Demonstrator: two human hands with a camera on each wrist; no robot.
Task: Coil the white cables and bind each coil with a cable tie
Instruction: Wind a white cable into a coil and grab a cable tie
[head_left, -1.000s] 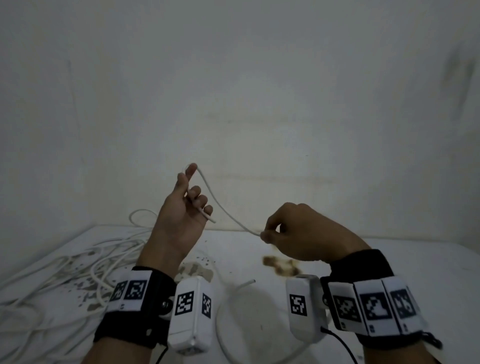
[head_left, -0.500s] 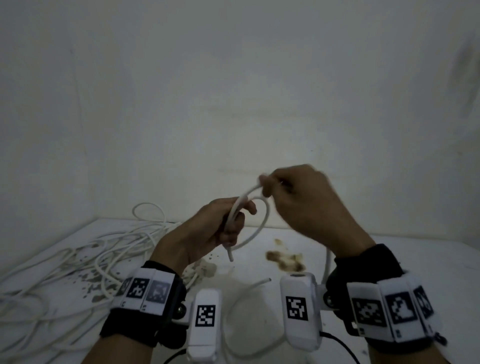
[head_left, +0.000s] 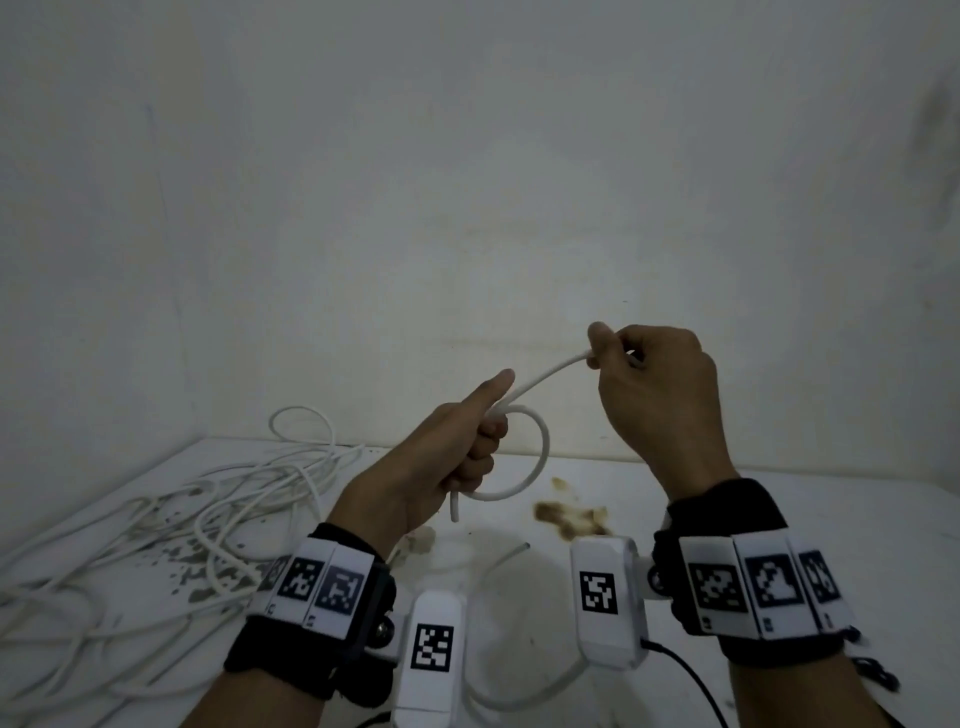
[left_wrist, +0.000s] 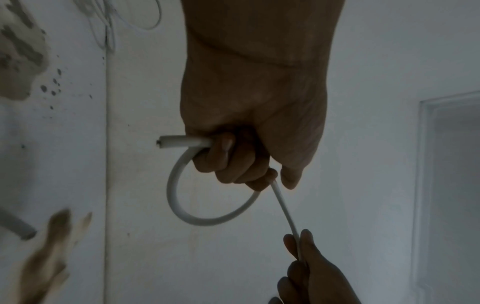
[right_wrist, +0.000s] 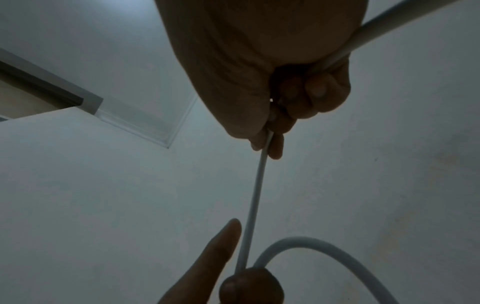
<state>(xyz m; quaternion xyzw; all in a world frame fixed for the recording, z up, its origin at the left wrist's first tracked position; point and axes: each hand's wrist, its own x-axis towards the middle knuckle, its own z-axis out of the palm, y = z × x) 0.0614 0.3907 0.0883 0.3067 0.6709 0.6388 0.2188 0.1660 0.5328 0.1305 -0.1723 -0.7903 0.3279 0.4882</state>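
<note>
Left hand (head_left: 441, 467) grips first loop of thin white cable (head_left: 540, 447); right hand (head_left: 654, 384) pinches feed. Tangled white cable pile (head_left: 171, 525) left, uncoiled; no tie seen.

Dim, flat light throughout; wrist views dark, edges warped.

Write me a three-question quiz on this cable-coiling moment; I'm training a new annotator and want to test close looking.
1. True or false: the left hand holds one loop of the white cable.
2. Which is higher in the head view? A) the left hand B) the right hand
3. Fill in: the tangled pile of cables lies on the table to the person's ____.

Key
1. True; the cut end sticks out below the fist.
2. B; it pinches the cable running up from the loop.
3. Left.
</note>
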